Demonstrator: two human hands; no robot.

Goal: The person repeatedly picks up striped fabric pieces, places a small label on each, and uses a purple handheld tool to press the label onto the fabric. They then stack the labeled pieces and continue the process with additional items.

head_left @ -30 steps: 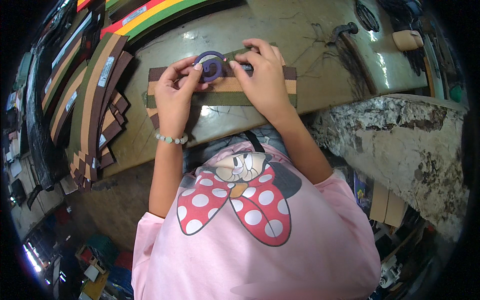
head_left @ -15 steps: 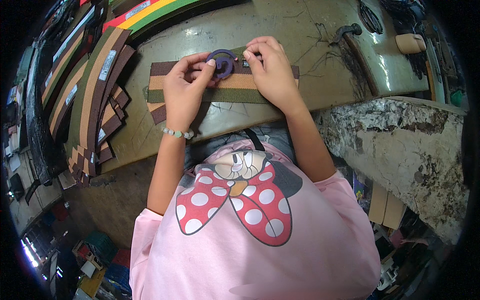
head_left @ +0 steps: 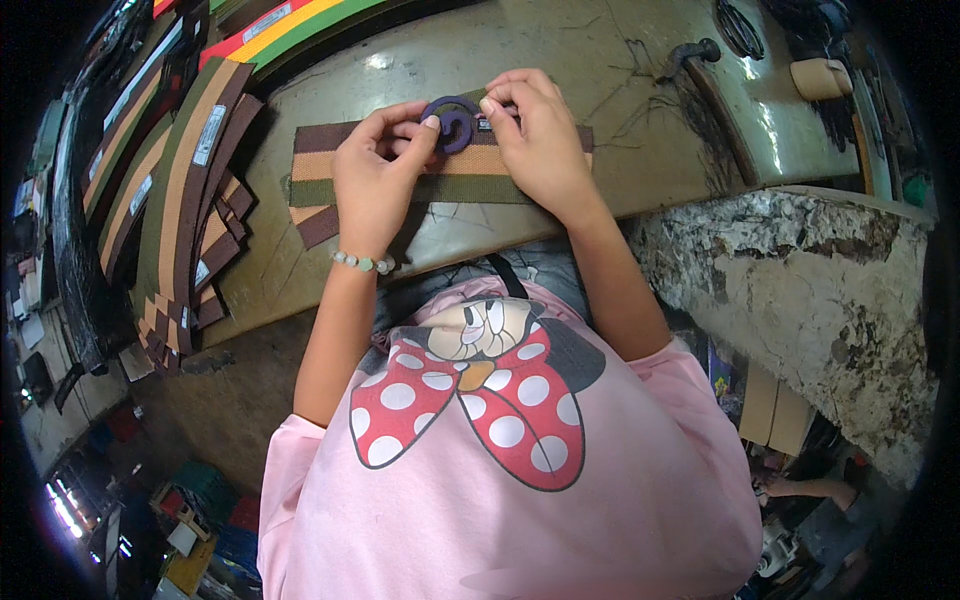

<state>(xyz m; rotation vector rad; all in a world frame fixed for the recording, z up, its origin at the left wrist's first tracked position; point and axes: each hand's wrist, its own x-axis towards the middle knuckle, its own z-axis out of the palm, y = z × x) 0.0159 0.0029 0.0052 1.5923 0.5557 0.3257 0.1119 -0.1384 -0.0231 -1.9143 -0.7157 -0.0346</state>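
Note:
My left hand (head_left: 382, 170) holds a purple spiral, ring-shaped object (head_left: 459, 138) between thumb and fingers, over a striped brown, tan and olive webbing strap (head_left: 460, 189). My right hand (head_left: 545, 160) pinches just right of the ring, by a small dark label (head_left: 484, 125) on the strap's upper part; whatever is between those fingertips is too small to make out. Another strap end (head_left: 315, 225) sticks out beneath at the lower left.
Bundles of striped straps (head_left: 190, 200) lie at the left, rainbow straps (head_left: 290, 45) behind. The worn table (head_left: 660, 150) holds a black cable coil (head_left: 738, 28) and a tan roll (head_left: 820, 78). A mottled ledge (head_left: 780, 280) is at right; someone's arm (head_left: 815, 488) shows at lower right.
Both hands and the purple ring have shifted right and slightly upward, the ring now closer to my right fingertips. The strap beneath sits a little higher. Another person's arm has appeared at lower right.

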